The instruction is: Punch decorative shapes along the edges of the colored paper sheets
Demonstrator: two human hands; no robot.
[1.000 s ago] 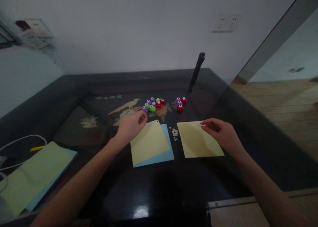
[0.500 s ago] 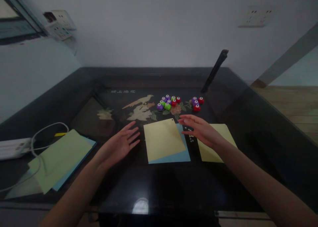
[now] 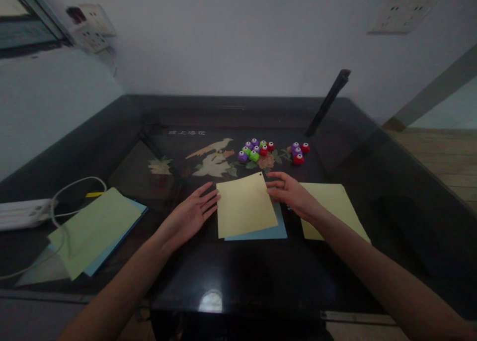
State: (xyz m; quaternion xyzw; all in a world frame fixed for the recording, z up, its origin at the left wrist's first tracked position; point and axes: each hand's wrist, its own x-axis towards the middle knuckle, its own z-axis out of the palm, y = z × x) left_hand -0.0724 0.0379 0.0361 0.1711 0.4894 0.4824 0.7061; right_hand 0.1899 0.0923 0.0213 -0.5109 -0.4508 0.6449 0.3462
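A square sheet of yellow paper [image 3: 246, 205] lies in front of me, with a dark dot at its far right corner. Beneath it, a sheet of blue paper [image 3: 278, 229] peeks out along the right and near sides. My left hand [image 3: 192, 213] is open, its fingertips at the yellow sheet's left edge. Fingers apart, my right hand [image 3: 292, 194] reaches the sheet's right edge from the other side. Part of another yellow paper stack [image 3: 331, 207] is covered by my right hand and forearm.
Several small purple, green and red toys with eye shapes [image 3: 254, 150] cluster beyond the papers; a smaller toy group [image 3: 298, 152] sits to their right. Green and blue papers [image 3: 97, 231] lie left, beside a white power strip [image 3: 24, 214] with its cable. A dark stick [image 3: 328, 103] rises at the back.
Both hands have closed in on the middle yellow sheet, the left moving right and the right slightly inward, until fingertips meet its edges. The view has shifted a little.
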